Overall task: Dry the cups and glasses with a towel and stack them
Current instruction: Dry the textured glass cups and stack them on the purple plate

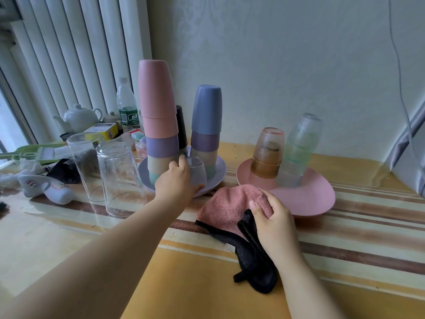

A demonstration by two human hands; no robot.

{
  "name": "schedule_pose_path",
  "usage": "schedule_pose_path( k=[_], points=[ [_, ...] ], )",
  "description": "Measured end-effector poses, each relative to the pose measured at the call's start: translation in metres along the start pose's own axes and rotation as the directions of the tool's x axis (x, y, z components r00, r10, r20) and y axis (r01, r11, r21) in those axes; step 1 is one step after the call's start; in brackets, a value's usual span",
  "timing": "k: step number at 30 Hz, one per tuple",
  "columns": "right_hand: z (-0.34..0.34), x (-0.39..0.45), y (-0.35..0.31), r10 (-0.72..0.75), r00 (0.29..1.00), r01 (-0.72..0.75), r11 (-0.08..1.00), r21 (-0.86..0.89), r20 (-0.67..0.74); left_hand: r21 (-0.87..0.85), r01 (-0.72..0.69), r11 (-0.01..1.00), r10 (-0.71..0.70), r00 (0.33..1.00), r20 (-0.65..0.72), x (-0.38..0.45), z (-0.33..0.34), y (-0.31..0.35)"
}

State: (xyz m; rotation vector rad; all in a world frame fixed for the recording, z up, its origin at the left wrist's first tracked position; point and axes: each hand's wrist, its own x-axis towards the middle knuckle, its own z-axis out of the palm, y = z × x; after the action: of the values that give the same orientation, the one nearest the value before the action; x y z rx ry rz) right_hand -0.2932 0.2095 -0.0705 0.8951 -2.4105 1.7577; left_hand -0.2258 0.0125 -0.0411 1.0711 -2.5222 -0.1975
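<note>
On the striped table (345,238), two tall stacks of upturned plastic cups (158,125) stand on a lilac plate (220,173). Her right hand (273,224) clutches the pink-and-black towel (227,208), fingers curled tight into it. Her left hand (176,183) wraps round a small clear glass (196,172) on that plate; the fingertips behind it are hidden, the glass's outline faint.

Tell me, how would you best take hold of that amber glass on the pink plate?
Probably by its side wall, from the front. The amber glass stands upside down on the pink plate, so its rim is down and unreachable. The tall clear glass leans close on its right, so wrap fingers around the upper, narrower part and lift straight up.
</note>
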Motion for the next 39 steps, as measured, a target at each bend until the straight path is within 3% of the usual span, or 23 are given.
schedule_pose_path(
  k=[8,11,14,16,18,20,25,32,39],
  points=[
    [-0.005,0.002,-0.001,0.015,1.0,-0.015,1.0,0.023,-0.006,-0.028,-0.011,1.0,0.01,0.999,-0.043,-0.002,-0.002,-0.001],
    [-0.018,0.006,0.0,0.029,0.999,-0.028,0.999,0.024,-0.027,-0.081,-0.122,0.989,0.109,0.983,-0.149,0.0,-0.01,0.014],
    [-0.036,0.011,0.007,0.074,0.997,-0.074,0.997,0.019,-0.004,-0.289,-0.264,0.92,0.241,0.964,-0.113,0.014,-0.016,0.053],
    [-0.047,0.015,0.013,0.106,0.994,-0.107,0.994,0.023,0.039,-0.525,-0.205,0.826,0.221,0.975,-0.033,0.027,-0.015,0.085],
    [-0.055,0.018,0.021,0.126,0.989,-0.129,0.991,0.034,0.076,-0.693,-0.053,0.719,0.171,0.98,0.103,0.038,-0.007,0.112],
    [-0.062,0.02,0.027,0.136,0.985,-0.142,0.989,0.048,0.101,-0.759,0.054,0.649,0.159,0.966,0.204,0.046,0.007,0.131],
    [-0.067,0.024,0.033,0.145,0.982,-0.157,0.983,0.094,0.123,-0.85,0.133,0.51,0.21,0.939,0.273,0.058,0.036,0.148],
    [-0.066,0.027,0.035,0.134,0.983,-0.149,0.982,0.115,0.125,-0.809,0.026,0.587,0.175,0.972,0.158,0.06,0.046,0.152],
    [-0.066,0.027,0.034,0.133,0.983,-0.148,0.982,0.119,0.128,-0.739,-0.135,0.66,0.233,0.972,0.031,0.06,0.038,0.151]
  ],
)
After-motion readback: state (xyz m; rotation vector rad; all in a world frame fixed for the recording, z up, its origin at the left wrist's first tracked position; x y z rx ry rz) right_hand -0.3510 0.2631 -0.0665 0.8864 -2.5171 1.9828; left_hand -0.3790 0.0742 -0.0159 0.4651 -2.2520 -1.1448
